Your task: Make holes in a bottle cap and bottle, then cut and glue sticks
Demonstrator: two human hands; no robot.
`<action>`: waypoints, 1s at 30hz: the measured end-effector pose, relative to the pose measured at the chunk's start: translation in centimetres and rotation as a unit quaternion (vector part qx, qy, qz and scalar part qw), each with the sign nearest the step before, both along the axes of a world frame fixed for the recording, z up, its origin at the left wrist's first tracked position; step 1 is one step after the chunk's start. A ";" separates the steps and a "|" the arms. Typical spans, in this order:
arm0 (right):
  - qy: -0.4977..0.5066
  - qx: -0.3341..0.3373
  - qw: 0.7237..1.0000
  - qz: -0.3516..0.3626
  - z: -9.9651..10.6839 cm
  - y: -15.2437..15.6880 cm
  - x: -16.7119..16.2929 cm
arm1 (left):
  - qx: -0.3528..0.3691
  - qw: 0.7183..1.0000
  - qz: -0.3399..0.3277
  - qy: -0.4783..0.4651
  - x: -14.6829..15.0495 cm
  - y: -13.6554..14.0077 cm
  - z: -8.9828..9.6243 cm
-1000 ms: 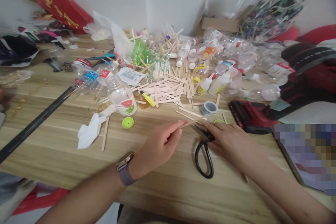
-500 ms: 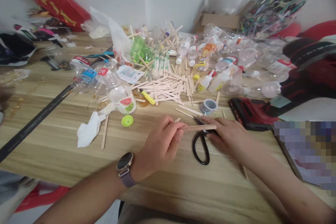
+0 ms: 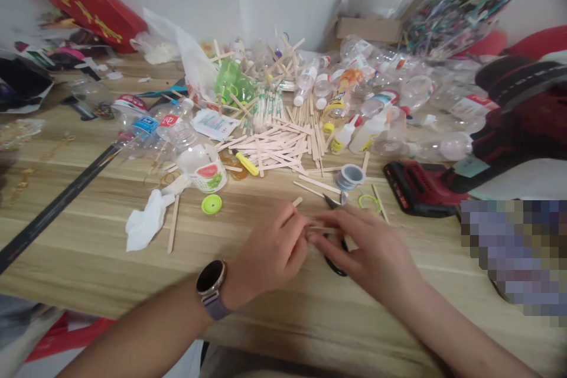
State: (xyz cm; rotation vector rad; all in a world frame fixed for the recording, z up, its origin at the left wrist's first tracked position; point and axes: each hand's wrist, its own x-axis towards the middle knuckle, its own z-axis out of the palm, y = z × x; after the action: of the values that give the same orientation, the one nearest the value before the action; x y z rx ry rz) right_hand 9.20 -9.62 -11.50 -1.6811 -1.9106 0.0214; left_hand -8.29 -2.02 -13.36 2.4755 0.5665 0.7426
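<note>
Over the front of the table, my left hand (image 3: 280, 243) is closed in a pinch on a flat wooden craft stick (image 3: 322, 230). My right hand (image 3: 370, 242) grips the same stick from the other side, its thumb and fingers close to the left fingertips. Most of the stick is hidden by the fingers. Beneath my right hand lie black-handled scissors (image 3: 333, 201), partly covered, with the blade tips and a bit of a handle loop showing. Another wooden stick (image 3: 297, 202) pokes out beyond my left knuckles; I cannot tell whether it is held.
A heap of craft sticks (image 3: 283, 147) lies behind the hands. Around it are a roll of tape (image 3: 349, 176), glue bottles (image 3: 343, 137), a yellow cutter (image 3: 246, 162), a green lid (image 3: 211, 204) and plastic bottles (image 3: 416, 94). A red power tool (image 3: 425, 189) stands right.
My right hand has left the scissors and moved left to the stick, closing on it beside my left hand. The scissors stay on the table. The view has shifted slightly.
</note>
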 end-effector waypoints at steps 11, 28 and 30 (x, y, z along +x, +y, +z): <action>0.117 -0.112 0.986 0.043 -1.5 0.1 0.3 | -0.002 1.000 0.022 0.011 0.5 0.3 -0.4; 0.198 -0.135 0.969 -0.060 -2.6 -0.6 1.6 | 0.042 0.956 0.164 0.240 -2.5 -0.5 2.3; 0.234 -0.125 0.960 -0.084 -2.3 -0.6 1.8 | 0.051 0.938 0.165 0.301 -2.2 0.1 1.7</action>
State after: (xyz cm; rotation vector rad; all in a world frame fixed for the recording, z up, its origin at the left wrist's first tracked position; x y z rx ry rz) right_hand 11.00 -10.24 -13.84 -1.7985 -1.4515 0.5661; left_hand -10.48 -1.92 -11.65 2.7297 1.2132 0.0996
